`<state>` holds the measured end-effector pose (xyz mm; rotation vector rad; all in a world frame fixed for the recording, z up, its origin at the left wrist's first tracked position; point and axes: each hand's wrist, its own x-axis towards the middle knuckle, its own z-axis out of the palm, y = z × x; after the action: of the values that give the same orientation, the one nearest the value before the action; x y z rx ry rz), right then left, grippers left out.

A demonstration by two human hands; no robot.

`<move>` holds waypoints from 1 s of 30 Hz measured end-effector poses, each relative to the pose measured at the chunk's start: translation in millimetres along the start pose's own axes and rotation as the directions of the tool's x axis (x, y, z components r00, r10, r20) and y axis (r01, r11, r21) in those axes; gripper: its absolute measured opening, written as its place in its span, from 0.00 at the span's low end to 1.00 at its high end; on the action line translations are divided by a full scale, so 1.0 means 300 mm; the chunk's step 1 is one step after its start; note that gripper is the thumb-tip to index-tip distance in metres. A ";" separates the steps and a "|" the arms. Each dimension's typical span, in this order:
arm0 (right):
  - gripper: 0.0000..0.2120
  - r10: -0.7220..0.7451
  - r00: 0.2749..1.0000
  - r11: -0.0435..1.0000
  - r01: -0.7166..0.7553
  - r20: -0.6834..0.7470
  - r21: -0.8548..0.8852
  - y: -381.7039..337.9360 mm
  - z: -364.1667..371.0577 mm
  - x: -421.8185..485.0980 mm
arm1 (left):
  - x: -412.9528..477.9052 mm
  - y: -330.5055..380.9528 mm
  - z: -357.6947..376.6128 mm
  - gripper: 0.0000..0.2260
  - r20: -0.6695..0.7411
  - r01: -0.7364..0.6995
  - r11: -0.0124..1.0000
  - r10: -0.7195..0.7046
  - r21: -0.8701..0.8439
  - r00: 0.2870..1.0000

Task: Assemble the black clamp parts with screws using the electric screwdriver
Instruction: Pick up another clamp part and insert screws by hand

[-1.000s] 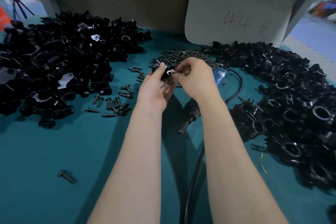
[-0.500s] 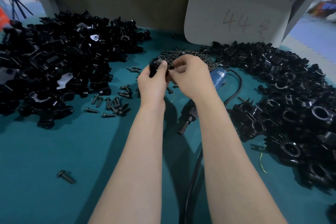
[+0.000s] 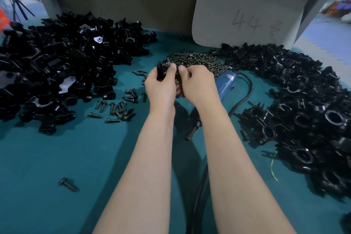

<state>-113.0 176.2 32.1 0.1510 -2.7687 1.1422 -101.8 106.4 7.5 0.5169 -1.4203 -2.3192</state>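
The step in hand looks like fitting a screw into a clamp part by hand, before any driving. The left hand (image 3: 161,89) grips one clamp part (image 3: 163,70), its fingers (image 3: 171,67) curled round it and lifting it off the surface (image 3: 57,157). The right hand (image 3: 199,85) is close against it, fingers (image 3: 182,68) curled toward the part. Whether they pinch a screw is hidden, so I cannot tell what, if anything, they hold.

Just beyond the fingers lies the screw heap (image 3: 197,60). More loose screws (image 3: 117,108) lie to the left of the left fingers, with a pile of parts (image 3: 57,66) further left. Another pile (image 3: 303,104) spreads well to the right. The screwdriver (image 3: 225,83) lies untouched on the surface just right of the right fingers and partly under that wrist. Its cord (image 3: 246,93) loops off to the right.

The next move probably calls for seating the screw straight in its hole, with the left fingers keeping the part steady. The right hand would then reach down for the screwdriver. A tilted screw could cross-thread or drop out.
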 end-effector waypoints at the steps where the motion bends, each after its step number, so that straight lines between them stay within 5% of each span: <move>1: 0.16 0.002 0.999 1.000 -0.002 0.040 -0.009 -0.001 -0.009 0.003 | 0.000 -0.001 0.001 0.04 -0.001 -0.006 1.000 0.006 0.005 1.000; 7: 0.12 -0.001 0.999 0.987 0.009 0.049 -0.158 -0.003 -0.001 0.006 | 0.002 -0.013 0.007 0.04 -0.009 -0.048 0.992 0.049 0.115 0.999; 14: 0.21 0.052 0.997 0.998 -0.050 0.052 -0.046 0.014 -0.009 0.006 | 0.001 -0.017 0.006 0.04 -0.018 -0.072 0.985 0.076 0.158 0.997; 18: 0.04 0.004 0.996 1.000 -0.004 0.089 0.004 0.005 -0.019 0.008 | 0.006 -0.012 0.001 0.05 -0.040 -0.056 0.983 0.064 0.174 0.997; 30: 0.15 -0.035 0.995 0.997 0.041 0.097 -0.062 0.007 -0.006 -0.011 | 0.021 -0.007 -0.013 0.07 0.015 0.120 0.992 -0.120 0.025 0.993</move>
<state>-110.0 178.8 31.4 0.2563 -2.8685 1.0636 -105.7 101.3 3.3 0.6073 -1.4632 -2.4075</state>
